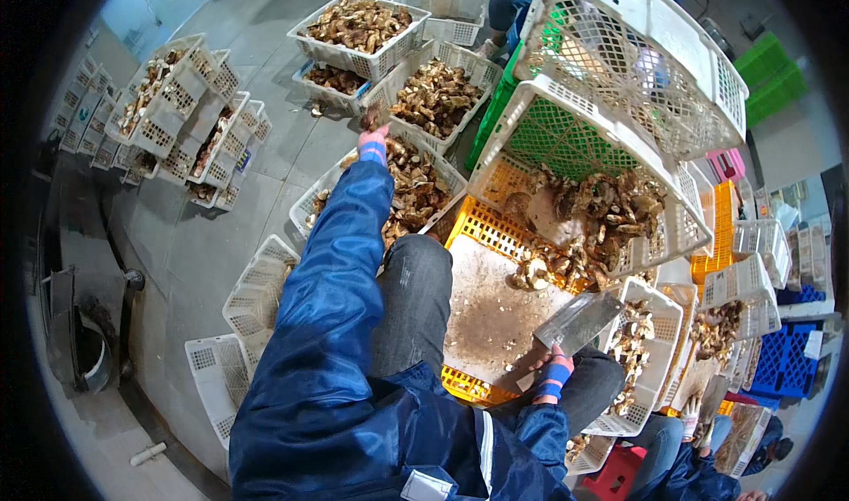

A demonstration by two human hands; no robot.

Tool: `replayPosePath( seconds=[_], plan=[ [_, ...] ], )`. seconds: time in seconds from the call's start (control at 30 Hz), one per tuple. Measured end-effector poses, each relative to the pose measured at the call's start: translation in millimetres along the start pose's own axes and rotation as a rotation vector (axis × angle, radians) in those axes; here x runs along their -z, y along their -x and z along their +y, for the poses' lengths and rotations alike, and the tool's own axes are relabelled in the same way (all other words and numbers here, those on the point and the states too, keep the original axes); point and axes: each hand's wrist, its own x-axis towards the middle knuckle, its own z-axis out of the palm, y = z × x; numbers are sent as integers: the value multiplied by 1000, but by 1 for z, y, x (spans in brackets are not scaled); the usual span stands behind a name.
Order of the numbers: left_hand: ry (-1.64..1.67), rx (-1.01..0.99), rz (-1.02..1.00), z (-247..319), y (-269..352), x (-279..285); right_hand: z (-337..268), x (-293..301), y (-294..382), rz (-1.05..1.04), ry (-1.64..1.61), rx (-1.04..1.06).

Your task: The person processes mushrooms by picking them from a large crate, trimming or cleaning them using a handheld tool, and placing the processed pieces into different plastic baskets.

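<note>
My left hand [373, 137], in a blue and pink striped cuff, reaches out over the rim between white mesh crates. A brown mushroom [373, 117], blurred, is at its fingers. In my right hand [556, 362] is a broad-bladed cleaver [578, 320], held by the handle above my thigh. Its blade lies over the right edge of a pale, dirt-stained board [491, 308] set on a yellow plastic crate [484, 226]. Brown mushrooms [607, 202] are heaped in a tipped white crate [683, 196] that opens towards the board. A few mushrooms [534, 272] spill onto the board's far edge.
Ahead stand mushroom-filled white crates [398, 70], with another [302, 199] beside my left knee. Stacked crates [199, 113] are on the left floor. A green crate [494, 113] rises behind the tipped one. At right, a co-worker's gloved hand [691, 415] is near another cleaver [715, 395].
</note>
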Motion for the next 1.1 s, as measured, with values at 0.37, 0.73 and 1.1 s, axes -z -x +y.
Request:
replayPosePath(
  seconds=[0.37,0.73,1.1],
  plan=[
    [-1476,482,-661,-52,60,109,-10,2,11,11,-11,-67],
    [-352,581,-1105,56,203,-69,-6,-1,11,-27,-80,-74],
    [-1058,-707,-926,-59,193,-211,-8,-1,31,-72,16,19]
  ],
)
